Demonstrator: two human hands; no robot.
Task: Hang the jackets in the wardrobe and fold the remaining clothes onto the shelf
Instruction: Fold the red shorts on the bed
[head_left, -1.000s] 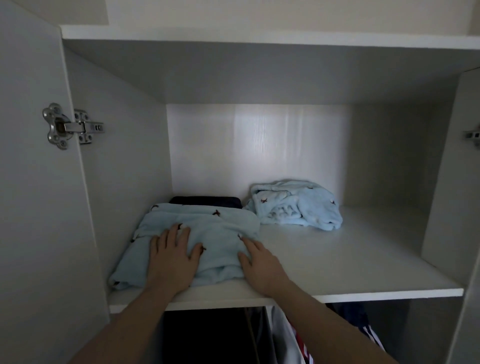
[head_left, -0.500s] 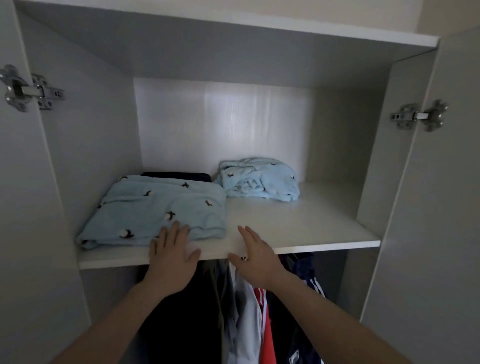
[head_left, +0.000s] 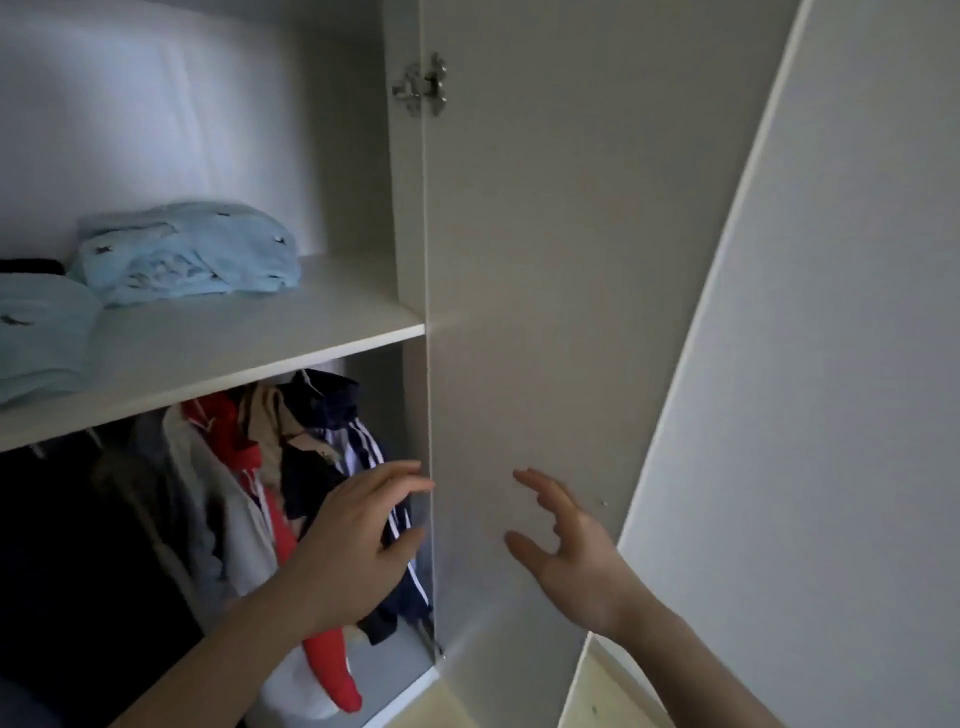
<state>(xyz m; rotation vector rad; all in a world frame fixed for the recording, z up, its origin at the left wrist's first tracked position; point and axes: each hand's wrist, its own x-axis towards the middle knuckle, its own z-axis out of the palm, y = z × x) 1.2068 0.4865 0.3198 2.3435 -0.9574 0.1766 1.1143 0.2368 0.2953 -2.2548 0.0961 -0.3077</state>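
Both hands up in front of the open wardrobe, neither holding anything. Left hand (head_left: 358, 545) fingers spread and loosely bent, released, tips level with the front edge of the right-hand door (head_left: 545, 312); cannot tell if they touch it. Right hand (head_left: 569, 551) in front of the door's inner face, fingers splayed and slightly curled, empty; contact with the panel not clear

Just behind and left of the left hand: jackets (head_left: 291, 467) hanging side by side under the shelf. Nearest the hand a navy one with white stripes on the sleeve, then a tan one, then a grey-white one with red hood and red sleeve hanging lowest. Further left the hanging space is too dark to make out

Above the hands: white shelf (head_left: 249, 338). On it, up and left of the left hand, a folded light-blue garment (head_left: 192, 254) with small dark motifs; a second light-blue folded piece (head_left: 36, 338) at the left frame edge, just beside the first, cut off by the frame. A dark item (head_left: 31, 266) behind it, mostly hidden

High above the hands, a metal hinge (head_left: 423, 85) at the door's inner edge

No brand, label or readable writing visible; the motifs are too small to identify
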